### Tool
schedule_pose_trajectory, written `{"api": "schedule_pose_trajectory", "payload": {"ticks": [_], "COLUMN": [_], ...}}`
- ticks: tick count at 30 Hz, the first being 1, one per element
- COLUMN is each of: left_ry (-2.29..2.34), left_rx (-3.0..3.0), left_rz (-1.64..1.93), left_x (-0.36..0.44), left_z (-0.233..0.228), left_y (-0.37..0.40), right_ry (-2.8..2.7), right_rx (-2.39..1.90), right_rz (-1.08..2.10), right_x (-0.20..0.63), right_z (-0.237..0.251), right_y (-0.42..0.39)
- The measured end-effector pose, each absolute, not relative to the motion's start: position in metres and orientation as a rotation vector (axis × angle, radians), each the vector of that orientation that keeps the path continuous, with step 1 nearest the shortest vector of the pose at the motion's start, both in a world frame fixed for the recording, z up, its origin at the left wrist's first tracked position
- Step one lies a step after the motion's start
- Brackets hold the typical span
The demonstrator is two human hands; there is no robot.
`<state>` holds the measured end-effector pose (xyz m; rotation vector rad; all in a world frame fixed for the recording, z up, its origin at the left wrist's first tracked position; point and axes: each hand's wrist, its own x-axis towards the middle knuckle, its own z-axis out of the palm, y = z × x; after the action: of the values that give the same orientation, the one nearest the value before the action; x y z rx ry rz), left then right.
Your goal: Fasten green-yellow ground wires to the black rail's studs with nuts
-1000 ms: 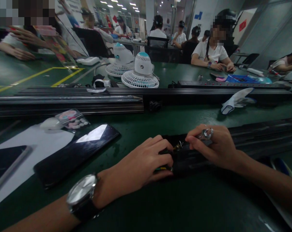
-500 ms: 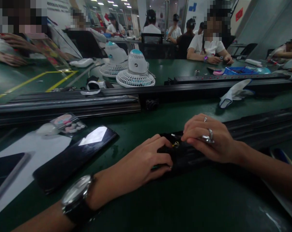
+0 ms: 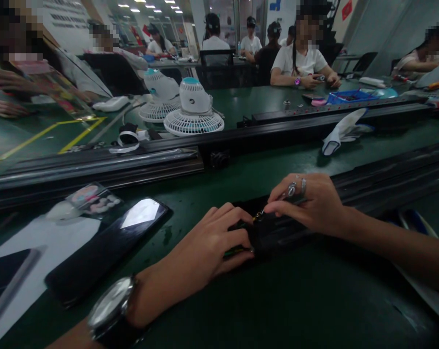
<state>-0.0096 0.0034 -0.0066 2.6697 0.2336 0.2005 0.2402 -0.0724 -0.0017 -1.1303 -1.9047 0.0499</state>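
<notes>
My left hand (image 3: pixel 215 237), a watch on its wrist, grips the near end of a long black bar (image 3: pixel 288 235), fingers on the far side and thumb on the near side. Yellow-green wire (image 3: pixel 237 251) shows between the fingers. At the bar's end sits a small brass-coloured part (image 3: pixel 257 216). My right hand (image 3: pixel 314 203) pinches a slim silvery tool (image 3: pixel 290 190), its dark tip at that part. What kind of tool it is, I cannot make out. My palm and fingers hide much of both the wire and the bar's end.
A dark phone (image 3: pixel 110 252) and a white paper (image 3: pixel 19 247) lie left of my hands. Beyond are more black bars (image 3: pixel 161 167), two white fans (image 3: pixel 195 109), a white glove (image 3: pixel 345 132) and a blue tray (image 3: pixel 350 97). Co-workers sit across the green table.
My right hand has tipped the silvery tool over so its dark tip now shows at the brass-coloured part. My left hand keeps its grip. The whole view has shifted slightly.
</notes>
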Motion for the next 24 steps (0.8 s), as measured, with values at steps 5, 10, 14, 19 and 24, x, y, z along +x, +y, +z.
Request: {"api": "schedule_pose_trajectory", "payload": {"ticks": [5,10,14,19,24], "left_ry": [0.309,0.335,0.334,0.325,0.233], "left_rx": [2.578,2.583,2.63,2.781,3.0], "left_rz": [0.103,0.056,0.047,-0.048,-0.167], "left_x": [-0.007,-0.006,-0.005,-0.001,0.004], "left_z": [0.0,0.004,0.006,0.021,0.035], "left_y": [0.002,0.001,-0.001,-0.005,-0.006], "right_ry": [-1.962,-2.022,-2.087,-2.058,-1.909], "right_rx": [-1.118,-1.104,-1.076,-1.043,-1.115], "right_rz": [0.068,0.03,0.05,0.058,0.071], "right_x": [0.24,0.239,0.24,0.242,0.24], "right_z": [-0.003,-0.003,-0.002,-0.003,-0.004], "right_y": [-0.071,-0.07,-0.07,-0.072,-0.071]}}
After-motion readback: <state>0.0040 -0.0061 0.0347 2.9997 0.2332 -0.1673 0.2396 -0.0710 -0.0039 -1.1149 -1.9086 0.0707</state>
